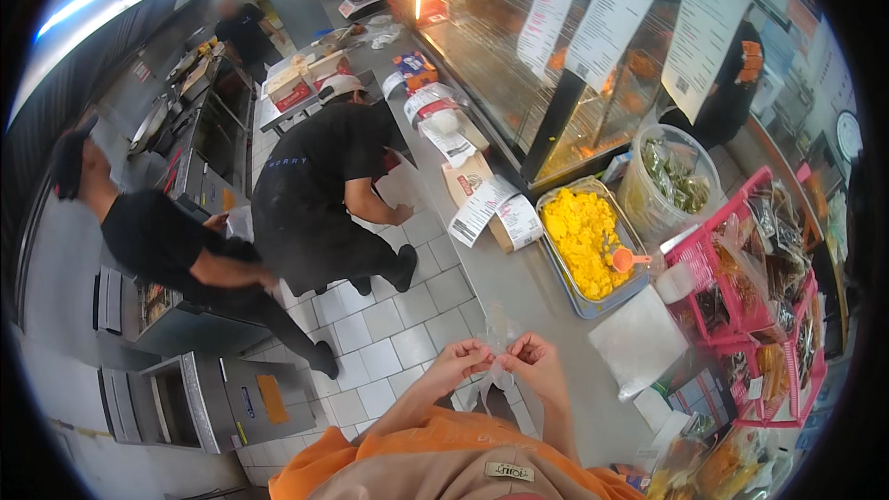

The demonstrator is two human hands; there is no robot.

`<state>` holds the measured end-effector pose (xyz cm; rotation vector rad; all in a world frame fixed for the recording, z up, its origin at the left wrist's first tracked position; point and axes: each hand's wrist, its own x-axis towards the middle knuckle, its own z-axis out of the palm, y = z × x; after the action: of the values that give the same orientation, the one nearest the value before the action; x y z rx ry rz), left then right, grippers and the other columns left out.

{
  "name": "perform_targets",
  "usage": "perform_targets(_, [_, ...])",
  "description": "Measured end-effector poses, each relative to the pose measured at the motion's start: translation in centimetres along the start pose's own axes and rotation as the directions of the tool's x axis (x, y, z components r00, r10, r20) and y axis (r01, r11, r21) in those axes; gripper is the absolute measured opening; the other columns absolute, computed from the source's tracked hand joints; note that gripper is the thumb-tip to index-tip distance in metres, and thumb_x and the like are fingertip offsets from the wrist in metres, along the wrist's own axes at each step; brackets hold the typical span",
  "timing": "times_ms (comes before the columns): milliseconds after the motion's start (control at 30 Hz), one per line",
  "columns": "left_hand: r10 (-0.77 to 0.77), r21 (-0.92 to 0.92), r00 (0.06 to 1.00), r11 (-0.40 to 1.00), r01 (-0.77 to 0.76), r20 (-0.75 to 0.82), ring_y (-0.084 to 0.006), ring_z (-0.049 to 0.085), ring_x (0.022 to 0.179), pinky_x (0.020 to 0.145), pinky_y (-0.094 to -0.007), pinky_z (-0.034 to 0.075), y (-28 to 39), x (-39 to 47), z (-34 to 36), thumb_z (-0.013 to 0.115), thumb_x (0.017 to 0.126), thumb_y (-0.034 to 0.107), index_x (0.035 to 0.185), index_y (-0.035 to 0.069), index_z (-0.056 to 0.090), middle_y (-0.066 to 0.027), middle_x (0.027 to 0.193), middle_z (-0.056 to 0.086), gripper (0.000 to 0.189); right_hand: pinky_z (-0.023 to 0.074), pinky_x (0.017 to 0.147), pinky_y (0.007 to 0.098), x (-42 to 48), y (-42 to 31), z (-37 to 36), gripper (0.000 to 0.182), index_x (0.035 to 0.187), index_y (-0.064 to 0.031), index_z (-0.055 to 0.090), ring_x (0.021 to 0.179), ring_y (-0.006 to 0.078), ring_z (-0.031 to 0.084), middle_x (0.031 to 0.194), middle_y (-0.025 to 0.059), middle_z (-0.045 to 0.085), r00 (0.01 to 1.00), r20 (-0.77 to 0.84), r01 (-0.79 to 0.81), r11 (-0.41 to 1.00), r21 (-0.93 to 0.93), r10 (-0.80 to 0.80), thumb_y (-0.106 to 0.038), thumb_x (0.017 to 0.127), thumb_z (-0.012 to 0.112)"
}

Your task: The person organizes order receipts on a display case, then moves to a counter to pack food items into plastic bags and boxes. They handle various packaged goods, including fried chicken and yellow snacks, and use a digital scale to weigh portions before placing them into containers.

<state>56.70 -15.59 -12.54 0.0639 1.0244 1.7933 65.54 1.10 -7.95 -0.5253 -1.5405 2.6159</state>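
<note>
In front of my apron, my left hand [467,360] and my right hand [533,362] pinch a small transparent plastic bag [501,380] between thumbs and fingers. The two hands almost touch, and the bag's thin film hangs below them and sticks up above. Whether anything is inside the bag cannot be made out. To the right of my right hand, a stack of transparent plastic bags [639,344] lies on the steel counter [510,285]. Beyond it, a metal tray [589,307] holds crumbly yellow food [580,239], with an orange measuring scoop [627,260] resting on it.
Pink plastic baskets [729,298] of packets stand at the right, near a tub [628,184] of bagged greens. Printed slips [618,14] hang before a heated display cabinet [479,35]. Two co-workers [312,173] [160,243] occupy the aisle, where a fridge drawer [267,396] juts out.
</note>
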Motion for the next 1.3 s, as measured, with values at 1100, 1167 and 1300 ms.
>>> perform_targets(1100, [-0.09,-0.004,0.927,0.995,0.099,0.364,-0.0055,0.058,0.074,0.067,-0.0206,0.048,7.8,-20.4,-21.5,0.063,0.084,0.002,0.097,0.006,0.053,0.0001,0.082,0.061,0.017,0.0461,0.065,0.0237,-9.0,18.5,30.3,0.023,0.096,-0.002,0.056,0.082,0.0081,0.059,0.087,0.0041,0.063,0.85,-0.474,0.183,0.973,-0.144,-0.23,0.002,0.077,0.068])
perform_targets(1167, [-0.165,-0.043,0.943,0.982,0.185,0.29,-0.0058,0.059,0.072,0.065,-0.0202,0.047,8.0,-21.2,-21.8,0.063,0.085,0.004,0.097,0.007,0.052,0.0011,0.081,0.061,0.017,0.0445,0.061,0.0252,-9.8,19.4,30.5,0.017,0.093,-0.0026,0.06,0.072,0.0104,0.058,0.078,0.0037,0.061,0.701,-0.549,0.185,0.86,-0.476,-0.454,0.004,0.077,0.065])
perform_targets(1300, [0.177,0.169,0.924,0.955,-0.245,0.339,-0.0096,0.061,0.072,0.063,-0.0234,0.049,8.2,-22.3,-21.8,0.064,0.083,0.001,0.098,0.007,0.053,-0.0002,0.081,0.062,0.02,0.0414,0.056,0.0266,-9.4,19.2,31.9,0.015,0.089,-0.0064,0.066,0.059,0.0145,0.055,0.066,0.0043,0.055,0.478,-0.433,-0.054,0.467,-0.883,-0.764,0.003,0.079,0.06])
